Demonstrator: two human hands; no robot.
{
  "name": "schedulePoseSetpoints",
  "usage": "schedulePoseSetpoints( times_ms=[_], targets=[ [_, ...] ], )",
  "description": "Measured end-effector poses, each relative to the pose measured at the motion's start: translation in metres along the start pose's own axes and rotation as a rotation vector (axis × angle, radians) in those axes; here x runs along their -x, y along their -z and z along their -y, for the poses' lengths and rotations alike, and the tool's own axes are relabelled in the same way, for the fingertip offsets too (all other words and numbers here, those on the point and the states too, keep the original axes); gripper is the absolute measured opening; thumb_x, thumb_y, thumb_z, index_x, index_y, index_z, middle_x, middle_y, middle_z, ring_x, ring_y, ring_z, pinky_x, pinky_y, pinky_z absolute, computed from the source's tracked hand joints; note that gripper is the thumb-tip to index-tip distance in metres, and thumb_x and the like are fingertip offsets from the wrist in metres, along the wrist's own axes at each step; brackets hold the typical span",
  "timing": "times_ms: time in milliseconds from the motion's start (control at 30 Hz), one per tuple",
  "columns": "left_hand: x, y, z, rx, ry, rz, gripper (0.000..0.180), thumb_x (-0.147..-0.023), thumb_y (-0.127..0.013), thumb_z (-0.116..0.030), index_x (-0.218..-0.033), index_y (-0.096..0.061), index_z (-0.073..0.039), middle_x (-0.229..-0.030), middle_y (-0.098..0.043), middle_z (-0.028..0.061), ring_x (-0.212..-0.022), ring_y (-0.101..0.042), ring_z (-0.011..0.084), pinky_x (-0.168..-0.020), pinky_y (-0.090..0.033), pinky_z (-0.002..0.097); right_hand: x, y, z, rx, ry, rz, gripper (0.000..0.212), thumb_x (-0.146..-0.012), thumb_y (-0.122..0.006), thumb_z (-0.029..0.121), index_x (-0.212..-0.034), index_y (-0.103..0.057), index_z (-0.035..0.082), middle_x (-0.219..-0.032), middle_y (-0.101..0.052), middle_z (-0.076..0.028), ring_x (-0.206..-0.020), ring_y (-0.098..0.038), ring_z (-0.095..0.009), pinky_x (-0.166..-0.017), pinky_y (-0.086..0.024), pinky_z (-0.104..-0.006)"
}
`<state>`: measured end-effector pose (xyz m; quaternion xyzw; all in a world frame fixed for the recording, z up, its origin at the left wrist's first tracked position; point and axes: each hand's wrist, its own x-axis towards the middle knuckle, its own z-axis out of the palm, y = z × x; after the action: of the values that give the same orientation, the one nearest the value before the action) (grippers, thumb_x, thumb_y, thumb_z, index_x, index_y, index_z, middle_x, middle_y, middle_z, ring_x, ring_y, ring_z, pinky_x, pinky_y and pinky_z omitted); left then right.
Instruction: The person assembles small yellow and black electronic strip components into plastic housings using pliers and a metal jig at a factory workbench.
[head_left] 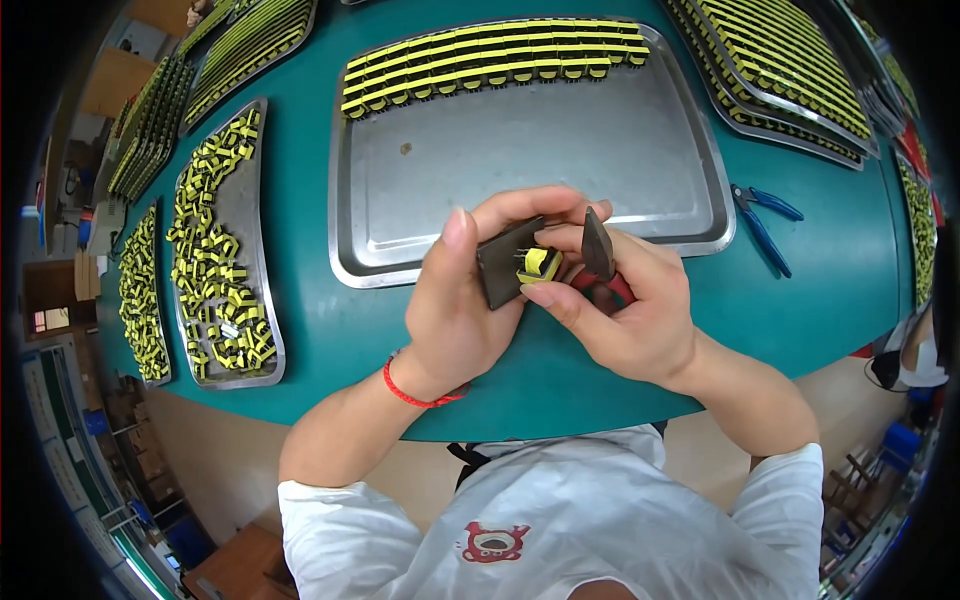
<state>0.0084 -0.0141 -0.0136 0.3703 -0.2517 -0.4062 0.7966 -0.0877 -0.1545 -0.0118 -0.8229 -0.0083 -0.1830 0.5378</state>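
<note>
My left hand (448, 310) is closed around a dark flat plate (498, 275), which stands tilted against its fingers. Between the thumb and fingers of my right hand (645, 315) is a small yellow-and-black transformer (541, 264), its thin pins pointing toward the plate. Whether the pins touch the plate I cannot tell. Also held in the right hand is a tool with a dark, pointed flat head (597, 245) and red handles (617, 289); its exact kind is partly hidden by the fingers. Both hands are over the near edge of a metal tray (520, 180).
Rows of transformers (490, 62) line the tray's far side. Loose ones fill a narrow tray (273, 350) at left, with another beyond it. Blue-handled cutters (768, 225) lie on the green table (830, 260) at right. Stacked full trays (785, 75) stand far right, more far left.
</note>
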Motion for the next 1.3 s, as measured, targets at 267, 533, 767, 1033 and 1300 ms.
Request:
schedulePoseSetpoints(
  times_ms=[267, 533, 767, 1033, 1300],
  targets=[
    [0.002, 0.002, 0.002, -0.127, -0.020, -0.018, 0.080, -0.099, -0.018, -0.062, -0.133, -0.048, 0.004, -0.128, -0.058, 0.0231, -0.130, -0.048, 0.0400, -0.105, -0.043, 0.0490, 0.003, -0.002, 0.001, -0.020, 0.009, -0.007, 0.031, -0.083, -0.077, 0.009, -0.109, -0.065, -0.004, -0.086, -0.069, -0.009, -0.069, -0.064, -0.012, -0.063, -0.049, -0.0239],
    [0.004, 0.002, 0.007, -0.202, -0.034, -0.004, 0.075, -0.102, -0.018, -0.057, -0.133, -0.047, 0.004, -0.128, -0.057, 0.0216, -0.131, -0.047, 0.0398, -0.106, -0.042, 0.0482, 0.003, -0.004, 0.000, -0.007, 0.051, -0.023, 0.030, -0.083, -0.077, 0.011, -0.107, -0.065, -0.004, -0.085, -0.068, -0.009, -0.067, -0.062, -0.013, -0.060, -0.048, -0.0245],
    [0.004, 0.000, 0.008, -0.264, -0.048, -0.004, 0.070, -0.103, -0.020, -0.054, -0.134, -0.045, 0.004, -0.127, -0.056, 0.0213, -0.130, -0.048, 0.0390, -0.106, -0.043, 0.0468, 0.005, -0.009, 0.001, 0.014, 0.060, -0.071, 0.030, -0.083, -0.077, 0.012, -0.106, -0.066, -0.003, -0.081, -0.067, -0.009, -0.063, -0.059, -0.014, -0.058, -0.046, -0.0257],
    [0.001, -0.007, 0.005, -0.180, 0.017, -0.087, 0.051, -0.103, -0.032, -0.036, -0.133, -0.045, 0.003, -0.126, -0.057, 0.0226, -0.129, -0.050, 0.0374, -0.105, -0.044, 0.0455, 0.000, -0.006, -0.001, 0.073, 0.053, -0.034, 0.035, -0.083, -0.078, 0.016, -0.110, -0.065, -0.003, -0.079, -0.066, -0.009, -0.065, -0.060, -0.015, -0.061, -0.047, -0.0256],
    [-0.006, -0.003, -0.007, 0.288, 0.231, -0.319, 0.055, -0.092, -0.065, -0.014, -0.135, -0.035, 0.003, -0.125, -0.057, 0.0232, -0.115, -0.059, 0.0306, -0.103, -0.044, 0.0414, -0.006, 0.005, -0.002, -0.128, -0.008, -0.064, 0.026, -0.097, -0.058, 0.009, -0.118, -0.059, -0.007, -0.093, -0.069, -0.008, -0.077, -0.064, -0.012, -0.063, -0.049, -0.0230]
  ],
)
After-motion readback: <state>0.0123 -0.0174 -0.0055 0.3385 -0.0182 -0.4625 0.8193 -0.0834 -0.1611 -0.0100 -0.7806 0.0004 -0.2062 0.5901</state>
